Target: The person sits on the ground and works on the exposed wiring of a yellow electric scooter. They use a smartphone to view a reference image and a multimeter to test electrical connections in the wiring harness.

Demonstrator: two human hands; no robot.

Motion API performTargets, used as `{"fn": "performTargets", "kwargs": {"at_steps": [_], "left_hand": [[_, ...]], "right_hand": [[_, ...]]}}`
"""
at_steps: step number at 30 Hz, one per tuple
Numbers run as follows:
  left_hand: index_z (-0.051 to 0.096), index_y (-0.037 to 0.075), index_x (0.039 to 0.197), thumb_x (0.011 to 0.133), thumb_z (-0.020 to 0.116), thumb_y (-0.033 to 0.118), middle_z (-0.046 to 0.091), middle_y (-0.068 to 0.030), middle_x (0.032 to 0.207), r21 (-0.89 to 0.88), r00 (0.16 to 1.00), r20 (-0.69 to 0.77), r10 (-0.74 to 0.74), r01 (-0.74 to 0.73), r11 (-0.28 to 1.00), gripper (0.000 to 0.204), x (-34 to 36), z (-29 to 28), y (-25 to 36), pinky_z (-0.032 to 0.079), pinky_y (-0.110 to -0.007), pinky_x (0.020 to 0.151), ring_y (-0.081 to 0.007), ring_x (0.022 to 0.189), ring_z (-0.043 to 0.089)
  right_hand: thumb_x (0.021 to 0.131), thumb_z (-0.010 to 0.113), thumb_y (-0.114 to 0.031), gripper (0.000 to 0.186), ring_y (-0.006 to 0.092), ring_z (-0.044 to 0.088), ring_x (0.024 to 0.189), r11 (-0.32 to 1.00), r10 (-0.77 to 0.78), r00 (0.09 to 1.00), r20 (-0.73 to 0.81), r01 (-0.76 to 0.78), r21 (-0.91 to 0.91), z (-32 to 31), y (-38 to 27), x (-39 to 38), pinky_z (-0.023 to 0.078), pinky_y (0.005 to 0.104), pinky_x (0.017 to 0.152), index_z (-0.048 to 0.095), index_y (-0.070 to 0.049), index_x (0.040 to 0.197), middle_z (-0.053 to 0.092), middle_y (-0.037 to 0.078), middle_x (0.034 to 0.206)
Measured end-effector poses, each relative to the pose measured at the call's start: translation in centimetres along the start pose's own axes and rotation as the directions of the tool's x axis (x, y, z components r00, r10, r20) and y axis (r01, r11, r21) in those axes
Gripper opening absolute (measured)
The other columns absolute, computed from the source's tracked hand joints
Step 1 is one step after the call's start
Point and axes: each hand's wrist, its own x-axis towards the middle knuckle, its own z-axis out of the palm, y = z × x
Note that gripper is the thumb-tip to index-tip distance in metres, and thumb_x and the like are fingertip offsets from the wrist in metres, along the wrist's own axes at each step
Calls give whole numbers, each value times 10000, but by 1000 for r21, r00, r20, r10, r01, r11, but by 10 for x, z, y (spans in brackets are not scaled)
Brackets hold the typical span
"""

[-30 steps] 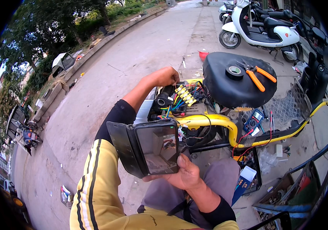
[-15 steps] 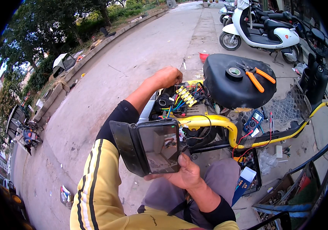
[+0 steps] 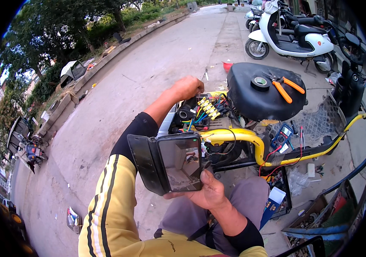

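Observation:
My right hand is closed around the lower right corner of a phone in an open black flip case. Beyond it, my left hand is at the far corner of an opened yellow scooter frame. Its fingers are curled together, and whatever they pinch is hidden. Close by that hand are a pale yellow terminal strip and a tangle of coloured wires inside the frame.
A black scooter seat carries a tape roll and orange-handled pliers. On the footboard lies a multimeter with red leads. A blue-edged tool bin stands at lower right. White scooters are parked behind.
The phone and its case have shifted slightly right and tilted a little. My left hand stays at the frame's far corner, its fingers still curled.

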Motion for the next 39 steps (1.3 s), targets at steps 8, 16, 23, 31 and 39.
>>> {"fn": "performTargets", "kwargs": {"at_steps": [8,16,23,31,39], "left_hand": [[770,98,1076,875,681,117,778,-137,1015,-7,997,78,-19,19,1000,221,-1,5,-11,564,-447,895,-344,1020,726],[698,27,1223,951,610,71,748,-174,1147,-124,995,-91,-51,40,992,289,-37,-15,-11,544,-446,957,-362,1088,703],[676,-3,1056,991,572,37,725,-141,1017,-295,803,-570,-172,-4,956,129,-144,-15,-12,550,-379,849,-284,961,705],[655,-18,1148,988,606,77,698,-167,1075,-825,586,-342,-735,189,533,192,-345,172,65,522,-401,849,-267,1017,670],[582,27,1380,1058,564,178,662,-65,1211,-995,976,-95,-195,-98,-4,357,-313,300,278,435,-311,1008,-165,1148,579]], "right_hand": [[1040,547,-470,752,425,587,1318,1000,-1,1000,-16,0,-16,0,-3,-3,477,667,1061,361,43,1558,511,247,1522],[1049,530,-459,732,431,589,1314,999,-1,1000,-16,1,-42,-3,-1,-4,478,672,1058,358,38,1558,510,243,1523],[1022,583,-451,752,485,523,1373,998,38,999,-14,-38,-58,-4,3,-5,444,769,1027,323,-54,1605,438,248,1582],[1063,503,-430,675,439,570,1333,998,59,998,24,-58,-33,-1,19,-11,455,721,1061,349,-24,1580,500,223,1540],[1074,481,-419,650,465,476,1417,996,87,990,-113,-89,-13,2,45,-29,365,813,1064,328,-72,1602,431,197,1603]]}}
